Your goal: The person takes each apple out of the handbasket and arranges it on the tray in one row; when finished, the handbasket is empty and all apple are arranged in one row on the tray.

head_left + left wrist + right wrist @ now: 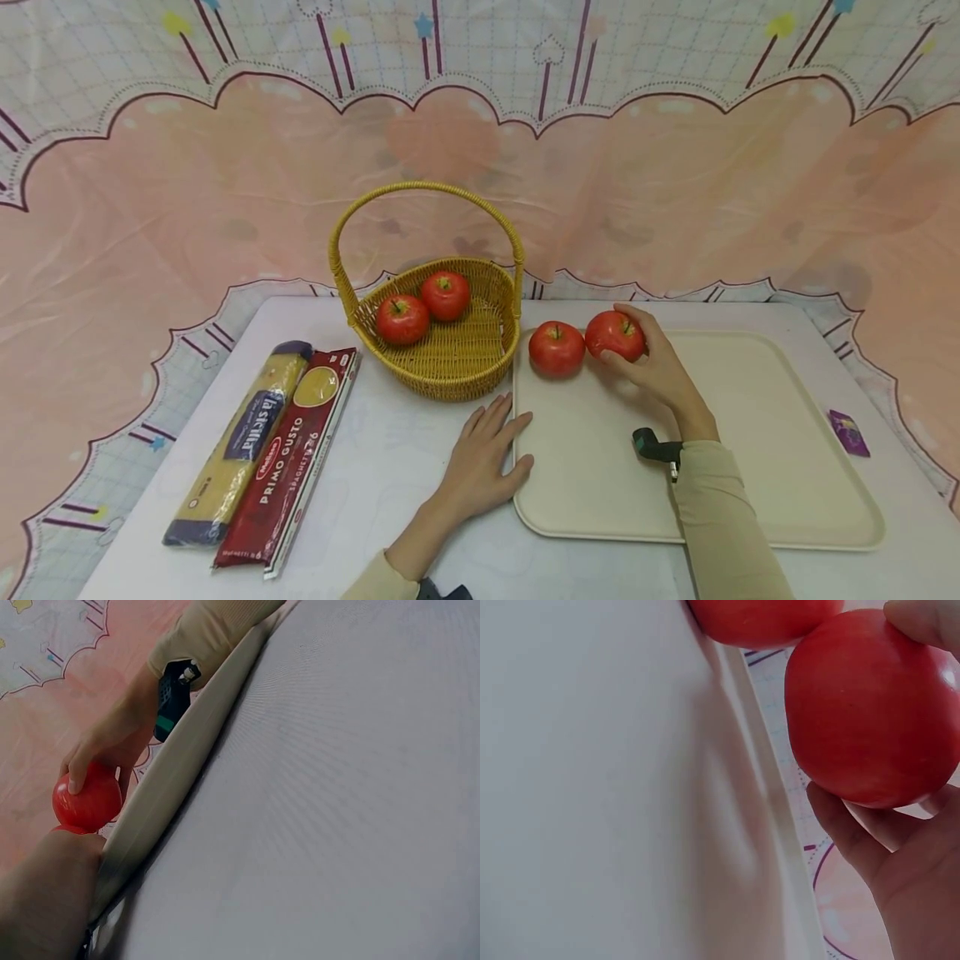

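My right hand point(651, 360) grips a red apple point(611, 333) between thumb and fingers, over the back of the beige tray point(585, 467). In the right wrist view the held apple point(870, 712) looks raised off the tray surface. A second apple point(557, 350) sits just left of it, at the tray's back left corner. My left hand point(480, 467) lies with fingers extended at the tray's left edge, its fingertips on or beside the rim. Two more apples point(402, 319) rest inside the yellow wicker basket point(450, 367), which stands behind my left hand.
A yellow-and-blue pasta pack point(240, 450) and a red spaghetti pack point(292, 458) lie side by side on the white table point(375, 492) at the left. Beyond the tray's right edge is a small purple packet point(849, 433). The basket's tall handle point(427, 185) arches upward.
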The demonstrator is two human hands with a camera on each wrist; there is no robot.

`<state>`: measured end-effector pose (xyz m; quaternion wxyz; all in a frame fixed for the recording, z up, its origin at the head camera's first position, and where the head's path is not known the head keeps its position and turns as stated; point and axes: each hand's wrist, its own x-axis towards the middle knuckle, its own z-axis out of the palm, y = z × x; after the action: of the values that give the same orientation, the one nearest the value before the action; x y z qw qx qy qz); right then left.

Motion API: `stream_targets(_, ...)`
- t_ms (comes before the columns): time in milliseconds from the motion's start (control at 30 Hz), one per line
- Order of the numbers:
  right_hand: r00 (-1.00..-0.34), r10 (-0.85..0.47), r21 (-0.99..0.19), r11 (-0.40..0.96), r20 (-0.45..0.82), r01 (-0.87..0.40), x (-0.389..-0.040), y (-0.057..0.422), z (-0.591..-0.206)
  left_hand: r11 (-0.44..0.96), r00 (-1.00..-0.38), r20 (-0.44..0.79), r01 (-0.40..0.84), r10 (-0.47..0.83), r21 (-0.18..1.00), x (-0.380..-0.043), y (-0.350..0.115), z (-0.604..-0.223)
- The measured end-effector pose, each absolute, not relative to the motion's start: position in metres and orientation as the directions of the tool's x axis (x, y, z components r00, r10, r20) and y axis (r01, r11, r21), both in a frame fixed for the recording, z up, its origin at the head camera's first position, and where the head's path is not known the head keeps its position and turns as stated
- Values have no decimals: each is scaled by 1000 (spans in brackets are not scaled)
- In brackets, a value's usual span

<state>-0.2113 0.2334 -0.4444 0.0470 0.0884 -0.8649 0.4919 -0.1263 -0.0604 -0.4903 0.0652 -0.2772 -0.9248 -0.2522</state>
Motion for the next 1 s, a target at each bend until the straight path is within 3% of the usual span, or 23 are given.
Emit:
stream_targets(600,-992,-119,-818,567,40,-101,-214,238,-452,722,-841,251,540,479,433,-127,-61,-490)
stream_targets(1000,-991,-131,-817,569,19,-91,-214,239,-454,719,-835,266,551,483,424,-127,-60,-491)
